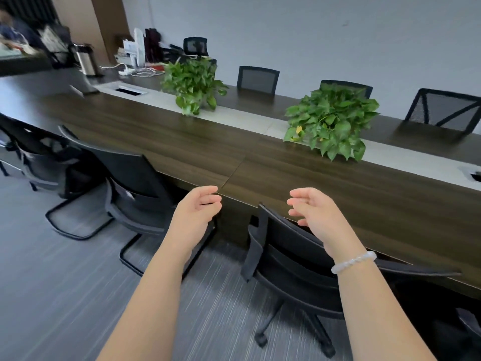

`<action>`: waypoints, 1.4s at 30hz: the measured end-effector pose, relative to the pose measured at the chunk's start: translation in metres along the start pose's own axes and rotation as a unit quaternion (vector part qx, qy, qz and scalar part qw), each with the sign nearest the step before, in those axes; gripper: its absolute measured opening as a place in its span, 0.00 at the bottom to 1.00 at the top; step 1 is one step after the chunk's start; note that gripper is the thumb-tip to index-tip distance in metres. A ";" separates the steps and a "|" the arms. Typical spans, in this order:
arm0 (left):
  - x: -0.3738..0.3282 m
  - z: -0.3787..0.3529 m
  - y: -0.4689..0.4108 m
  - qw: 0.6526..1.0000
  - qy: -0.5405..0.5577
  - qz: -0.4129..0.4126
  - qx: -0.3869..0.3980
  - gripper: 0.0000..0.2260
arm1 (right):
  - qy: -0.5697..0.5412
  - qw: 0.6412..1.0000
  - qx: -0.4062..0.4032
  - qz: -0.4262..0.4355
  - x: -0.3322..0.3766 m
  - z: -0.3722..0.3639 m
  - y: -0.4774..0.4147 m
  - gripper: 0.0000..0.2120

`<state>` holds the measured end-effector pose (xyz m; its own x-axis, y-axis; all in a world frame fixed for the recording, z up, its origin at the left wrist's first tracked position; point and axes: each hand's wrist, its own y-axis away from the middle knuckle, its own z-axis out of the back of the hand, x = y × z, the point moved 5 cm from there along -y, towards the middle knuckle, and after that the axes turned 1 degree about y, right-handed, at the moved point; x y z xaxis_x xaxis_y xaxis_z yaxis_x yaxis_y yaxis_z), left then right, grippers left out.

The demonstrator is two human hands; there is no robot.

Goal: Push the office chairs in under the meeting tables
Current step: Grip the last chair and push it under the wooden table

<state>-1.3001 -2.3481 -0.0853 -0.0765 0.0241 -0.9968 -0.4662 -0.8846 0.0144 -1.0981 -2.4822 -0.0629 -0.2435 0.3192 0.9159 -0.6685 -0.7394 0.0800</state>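
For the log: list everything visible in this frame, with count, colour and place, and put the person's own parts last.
table: 1, dark wood with a grey centre strip, running across the room
near chairs: at least 3, black, on this side, backs close against the table edge
far chairs: 4 backs showing, black mesh, beyond the table
plants: 2, green, on the centre strip
flask: 1, steel, far left end of the table
power strip: 1, white with cables, beside the flask
desk clutter: count unclear, blurred, back corner
carpet: grey, striped
bracelet: 1, white beads, right wrist
left hand: open, holding nothing, at the table edge
right hand: open, holding nothing, over a near chair's back
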 end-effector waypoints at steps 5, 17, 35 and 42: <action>0.012 0.100 -0.042 0.999 -0.030 0.014 -0.026 0.13 | -0.023 0.999 0.021 0.006 0.038 -0.096 -0.037 0.09; 0.000 0.333 -0.169 0.991 -0.097 0.011 -0.087 0.10 | -0.087 0.993 0.074 0.003 0.145 -0.330 -0.109 0.08; -0.013 0.455 -0.433 0.997 -0.066 -0.012 -0.042 0.08 | -0.146 0.989 0.008 0.023 0.270 -0.487 -0.343 0.13; 0.003 0.531 -0.509 0.994 -0.041 0.018 -0.102 0.09 | -0.138 0.989 0.038 0.028 0.311 -0.570 -0.411 0.12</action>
<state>-1.5306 -1.6505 -0.0542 -0.1646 0.0216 -0.9861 -0.2736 -0.9615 0.0246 -1.3000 -1.7410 -0.0350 -0.0701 0.1099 0.9915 -0.6017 -0.7974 0.0459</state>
